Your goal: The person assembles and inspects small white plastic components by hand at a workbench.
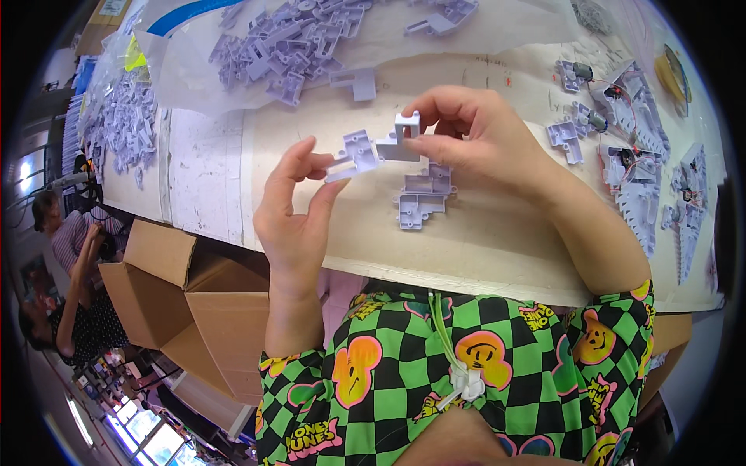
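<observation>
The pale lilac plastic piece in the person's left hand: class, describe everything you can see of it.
The lilac plastic piece is a small moulded bracket, apparently rigid plastic, matt and pale lilac-grey. It has a flat stepped outline with raised edges and a small round hole. The left hand pinches its lower left end between thumb and fingertips, holding it above the table. Its right edge meets a similar piece held in the right hand; whether they are joined cannot be told.
</observation>
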Demonstrator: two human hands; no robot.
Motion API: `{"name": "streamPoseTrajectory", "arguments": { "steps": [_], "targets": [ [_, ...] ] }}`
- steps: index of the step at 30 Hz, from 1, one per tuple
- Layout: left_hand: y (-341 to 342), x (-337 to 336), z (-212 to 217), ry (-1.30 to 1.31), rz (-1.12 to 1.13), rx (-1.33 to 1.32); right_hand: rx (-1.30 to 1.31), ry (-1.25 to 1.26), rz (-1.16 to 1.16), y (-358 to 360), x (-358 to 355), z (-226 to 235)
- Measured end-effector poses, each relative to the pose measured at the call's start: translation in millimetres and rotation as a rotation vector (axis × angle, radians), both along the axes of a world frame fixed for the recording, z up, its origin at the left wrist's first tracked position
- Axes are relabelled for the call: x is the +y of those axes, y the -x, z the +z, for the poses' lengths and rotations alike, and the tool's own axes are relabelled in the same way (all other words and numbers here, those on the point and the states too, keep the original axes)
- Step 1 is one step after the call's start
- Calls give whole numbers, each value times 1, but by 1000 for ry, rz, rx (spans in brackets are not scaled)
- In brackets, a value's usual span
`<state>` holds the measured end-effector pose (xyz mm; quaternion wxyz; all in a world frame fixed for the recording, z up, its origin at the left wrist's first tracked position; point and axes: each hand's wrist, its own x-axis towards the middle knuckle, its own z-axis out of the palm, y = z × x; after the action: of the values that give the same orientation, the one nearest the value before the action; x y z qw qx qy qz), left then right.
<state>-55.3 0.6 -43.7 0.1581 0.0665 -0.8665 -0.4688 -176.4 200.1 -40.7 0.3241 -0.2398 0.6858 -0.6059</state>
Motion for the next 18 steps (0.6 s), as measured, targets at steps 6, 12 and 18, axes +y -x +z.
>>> {"name": "streamPoseTrajectory", "arguments": {
  "steps": [6, 12, 18],
  "targets": [
    [-2, -4, 2, 192, -186, -113, -294, 211, -95, 2, -3, 1],
    [3, 6, 6, -324, -120, -73, 218, 298, -16, -6, -4, -5],
    [1, 9, 9, -640, -182, -171, 604, 319, 72, -10, -7, -2]
  ]
}}
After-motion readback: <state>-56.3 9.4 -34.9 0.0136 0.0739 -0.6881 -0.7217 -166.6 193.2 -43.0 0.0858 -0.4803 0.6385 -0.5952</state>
